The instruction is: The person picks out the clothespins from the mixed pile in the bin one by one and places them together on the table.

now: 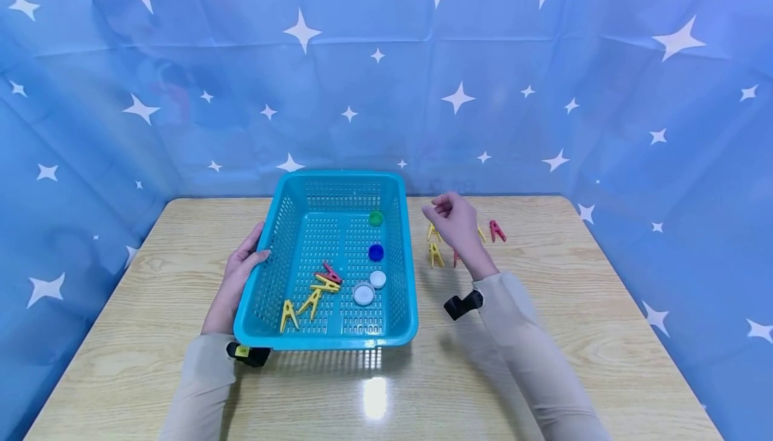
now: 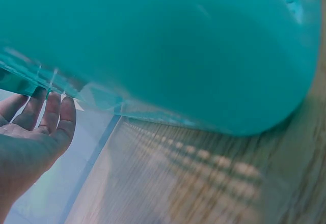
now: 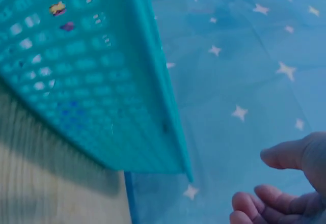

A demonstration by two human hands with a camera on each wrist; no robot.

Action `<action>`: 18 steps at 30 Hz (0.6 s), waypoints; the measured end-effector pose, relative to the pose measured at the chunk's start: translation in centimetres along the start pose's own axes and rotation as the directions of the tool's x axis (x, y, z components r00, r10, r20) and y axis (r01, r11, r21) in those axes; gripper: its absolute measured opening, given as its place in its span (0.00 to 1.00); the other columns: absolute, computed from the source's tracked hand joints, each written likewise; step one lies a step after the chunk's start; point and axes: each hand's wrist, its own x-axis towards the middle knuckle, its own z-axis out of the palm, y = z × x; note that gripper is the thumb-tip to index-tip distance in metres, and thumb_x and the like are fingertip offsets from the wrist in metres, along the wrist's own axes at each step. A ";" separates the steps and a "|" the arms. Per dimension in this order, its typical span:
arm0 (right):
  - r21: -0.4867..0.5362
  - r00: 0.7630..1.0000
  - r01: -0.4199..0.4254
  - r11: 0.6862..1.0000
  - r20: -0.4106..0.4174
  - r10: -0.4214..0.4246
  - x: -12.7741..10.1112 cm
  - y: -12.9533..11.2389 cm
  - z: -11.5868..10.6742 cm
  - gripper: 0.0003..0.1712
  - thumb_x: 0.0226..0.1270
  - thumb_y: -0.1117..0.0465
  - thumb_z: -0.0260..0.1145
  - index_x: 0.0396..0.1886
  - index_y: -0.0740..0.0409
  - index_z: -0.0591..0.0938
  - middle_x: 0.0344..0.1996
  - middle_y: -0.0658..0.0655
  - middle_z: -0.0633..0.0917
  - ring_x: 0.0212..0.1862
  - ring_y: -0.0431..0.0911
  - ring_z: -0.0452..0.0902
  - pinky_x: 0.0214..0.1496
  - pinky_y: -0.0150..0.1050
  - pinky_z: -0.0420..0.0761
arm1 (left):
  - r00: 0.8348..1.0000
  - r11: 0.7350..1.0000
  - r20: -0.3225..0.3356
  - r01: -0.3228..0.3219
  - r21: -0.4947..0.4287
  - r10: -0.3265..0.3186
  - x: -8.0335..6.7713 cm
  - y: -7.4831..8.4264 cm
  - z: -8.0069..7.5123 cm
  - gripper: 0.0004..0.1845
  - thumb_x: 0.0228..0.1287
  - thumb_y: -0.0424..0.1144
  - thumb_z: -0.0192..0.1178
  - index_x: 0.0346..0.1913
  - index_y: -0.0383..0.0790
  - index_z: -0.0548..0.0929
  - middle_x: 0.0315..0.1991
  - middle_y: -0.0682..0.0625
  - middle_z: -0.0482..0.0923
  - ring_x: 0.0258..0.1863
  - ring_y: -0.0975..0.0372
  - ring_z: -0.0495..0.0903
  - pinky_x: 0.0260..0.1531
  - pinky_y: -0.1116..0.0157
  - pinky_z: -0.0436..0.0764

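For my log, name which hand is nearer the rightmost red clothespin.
Right: right hand is just left of the red clothespin; left hand, farther away, holds the basket's left rim.

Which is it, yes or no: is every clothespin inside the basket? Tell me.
No, a red clothespin lies on the table, right of the basket.

Head view above, facing forward-down; wrist views close beside, both sharing basket [image 1: 326, 343].
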 end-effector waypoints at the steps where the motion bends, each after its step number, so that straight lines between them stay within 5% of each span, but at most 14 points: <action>1: 0.003 1.000 0.010 1.000 0.005 -0.010 0.1 -0.3 0.3 0.15 0.64 0.59 0.63 0.43 0.68 0.77 0.36 0.63 0.80 0.39 0.53 0.76 0.41 0.44 0.77 | 1.000 1.000 0.002 -0.001 -0.004 0.001 0.0 0.0 0.0 0.32 0.72 0.37 0.47 0.75 0.50 0.48 0.75 0.54 0.40 0.72 0.52 0.47 0.64 0.54 0.62; 18: -0.010 0.981 0.131 0.991 0.146 -0.129 1.2 -5.0 4.7 0.15 0.65 0.60 0.64 0.45 0.67 0.76 0.35 0.61 0.81 0.37 0.50 0.78 0.40 0.41 0.79 | 1.000 1.000 -0.006 0.015 -0.016 -0.015 -0.1 0.1 0.1 0.32 0.73 0.36 0.46 0.75 0.50 0.48 0.75 0.54 0.40 0.72 0.52 0.47 0.63 0.51 0.60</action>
